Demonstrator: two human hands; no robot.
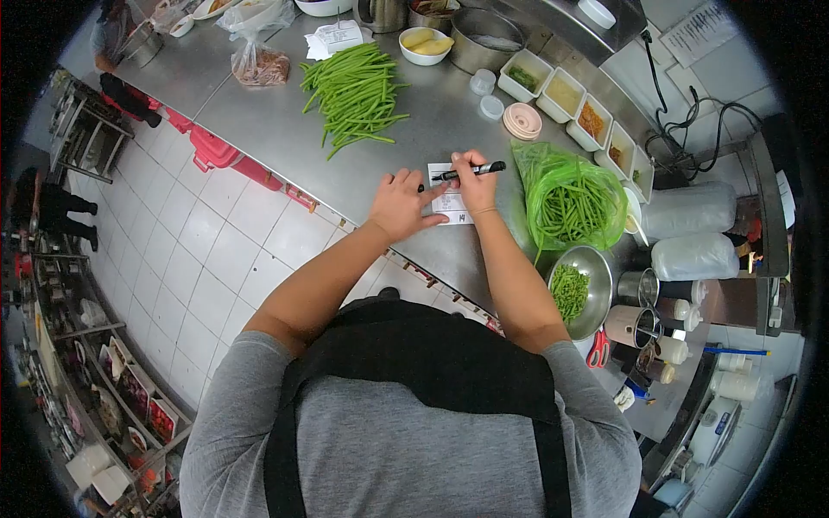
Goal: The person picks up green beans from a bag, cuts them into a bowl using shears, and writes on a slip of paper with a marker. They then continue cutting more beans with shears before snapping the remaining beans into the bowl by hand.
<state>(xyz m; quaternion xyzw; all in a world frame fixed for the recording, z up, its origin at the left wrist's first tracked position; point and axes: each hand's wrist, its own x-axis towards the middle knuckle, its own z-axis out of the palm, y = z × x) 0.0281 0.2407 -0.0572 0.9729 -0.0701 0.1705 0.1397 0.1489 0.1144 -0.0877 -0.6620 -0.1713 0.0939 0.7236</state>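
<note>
My right hand (475,185) is closed around a black marker (484,168), its tip over the upper part of a small printed paper slip (452,204). The slip lies on the steel counter near the front edge. My left hand (400,205) rests at the slip's left side, index finger and thumb touching it. A small black piece that looks like the marker's cap (420,187) shows at its fingers. Beyond my hands lies a pile of long green beans (352,91). To the right, a green plastic bag (528,186) holds more beans.
A metal bowl (602,312) of chopped beans and red scissors (598,350) sit to the right. White containers (563,93) of ingredients line the back right. A bag of reddish food (260,66) and a bowl of peeled yellowish pieces (426,45) stand farther back.
</note>
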